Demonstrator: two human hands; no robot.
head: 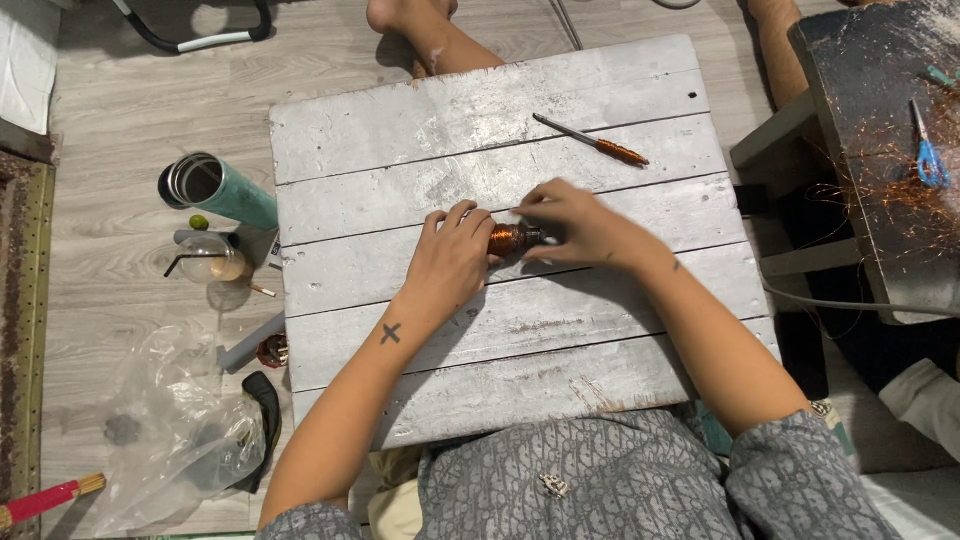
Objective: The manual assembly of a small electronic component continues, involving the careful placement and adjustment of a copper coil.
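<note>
A small motor part wound with copper wire [511, 239] lies on a white-painted plank table [520, 330], near its middle. My left hand [452, 257] grips its left end, fingers curled over it. My right hand [577, 226] pinches its right end. Both forearms reach in from the bottom of the view. A thin screwdriver with an orange handle [594, 141] rests on the planks farther back, apart from both hands.
Left of the table on the wood floor stand a teal tumbler [220, 190], a plastic cup with a straw [208, 258] and a clear plastic bag [175, 435]. At right, a dark bench [880, 140] carries loose copper wire and blue scissors [928, 155]. Another person's legs show at the top.
</note>
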